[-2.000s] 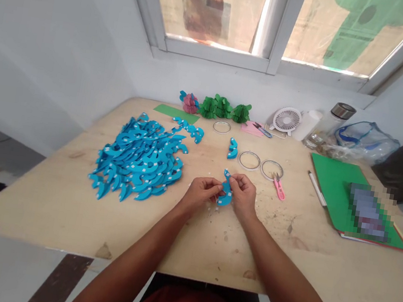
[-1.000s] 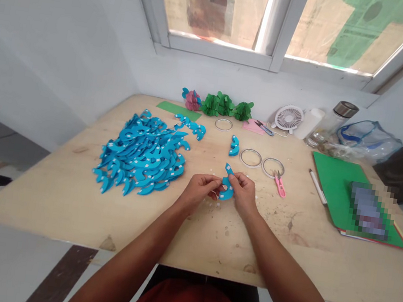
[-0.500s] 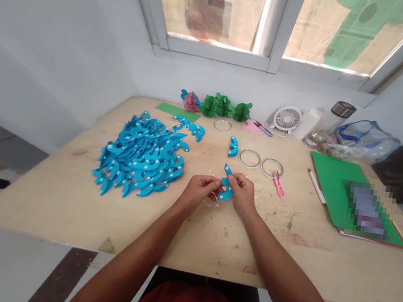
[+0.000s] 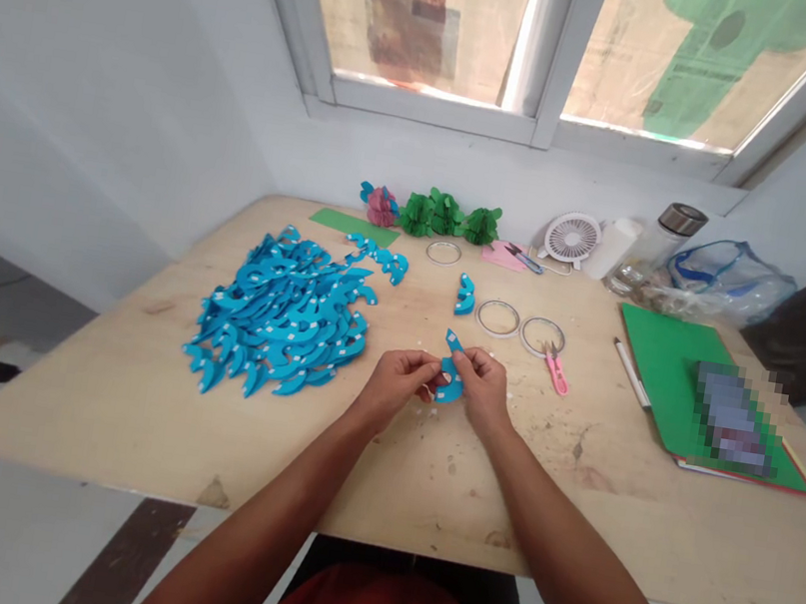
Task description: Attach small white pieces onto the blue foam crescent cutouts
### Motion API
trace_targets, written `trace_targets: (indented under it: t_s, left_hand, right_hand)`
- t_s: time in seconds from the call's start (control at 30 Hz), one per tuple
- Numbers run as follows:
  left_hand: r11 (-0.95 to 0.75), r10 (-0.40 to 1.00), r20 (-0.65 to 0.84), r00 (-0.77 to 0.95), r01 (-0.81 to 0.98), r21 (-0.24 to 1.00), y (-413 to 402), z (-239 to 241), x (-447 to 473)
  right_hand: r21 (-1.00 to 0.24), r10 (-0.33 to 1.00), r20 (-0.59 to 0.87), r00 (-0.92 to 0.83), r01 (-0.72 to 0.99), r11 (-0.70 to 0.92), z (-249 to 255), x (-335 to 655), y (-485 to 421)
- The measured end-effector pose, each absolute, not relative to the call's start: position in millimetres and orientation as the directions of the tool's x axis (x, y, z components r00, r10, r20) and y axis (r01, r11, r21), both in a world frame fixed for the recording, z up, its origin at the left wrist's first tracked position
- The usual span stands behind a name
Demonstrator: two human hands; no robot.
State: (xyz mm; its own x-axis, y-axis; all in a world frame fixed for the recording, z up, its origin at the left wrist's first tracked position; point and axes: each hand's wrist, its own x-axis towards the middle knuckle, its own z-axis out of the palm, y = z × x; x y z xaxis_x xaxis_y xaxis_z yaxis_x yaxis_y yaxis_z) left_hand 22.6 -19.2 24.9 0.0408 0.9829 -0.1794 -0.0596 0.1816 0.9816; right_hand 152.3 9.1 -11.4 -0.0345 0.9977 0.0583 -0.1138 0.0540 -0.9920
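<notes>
**Blue piece point(image 4: 448, 390) in your right-hand pinch, with tape rolls and snips close by**

Your right hand point(image 4: 485, 385) has the blue piece firmly between thumb and fingers, just above the table point(image 4: 565, 538) in front of you. Your left hand point(image 4: 398, 382) is at the piece's left edge, thumb and fingertips drawn close together; you cannot tell from this view whether they grip the paper.

Mind what sits near your right hand: pink snips point(image 4: 557, 371), their blades lying over the rim of the right tape roll point(image 4: 546, 320), which lies just beside the left tape roll point(image 4: 477, 321). Straight ahead of your fingers lies another blue piece point(image 4: 466, 294). To your left, a big pile of blue pieces point(image 4: 287, 315) blocks that side.

Farther right, a pen point(image 4: 632, 375) lies alongside a green folder point(image 4: 664, 381) with a blurred-out object on top. Along the back wall stand green paper figures point(image 4: 416, 213), a white fan point(image 4: 571, 236) and a bottle point(image 4: 657, 249), with a plastic bag point(image 4: 735, 281) beside the bottle.

Your forearms cross the front edge. You have room in the strip of wood between the pile and that edge, and between the pink snips and the folder.
</notes>
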Motion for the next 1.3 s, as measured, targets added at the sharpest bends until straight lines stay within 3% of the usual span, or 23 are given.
trace_targets:
  t_s: [0.63, 1.0, 1.3]
  left_hand:
    - [0.204, 0.976, -0.197, 0.087, -0.068, 0.977, -20.1, 28.5, 20.7]
    - [0.168, 0.986, -0.169, -0.011, -0.032, 0.985, -14.5, 25.4, 28.1]
    - [0.200, 0.979, -0.191, 0.071, -0.150, 0.968, -9.9, 9.2, 20.1]
  right_hand:
    - [-0.996, 0.998, 0.062, -0.030, -0.070, 0.059, -10.1, 152.1, 8.4]
    - [-0.994, 0.995, 0.096, -0.023, -0.054, 0.095, -11.3, 152.0, 9.0]
    - [-0.990, 0.994, 0.106, -0.028, -0.094, 0.103, -9.9, 153.1, 8.9]
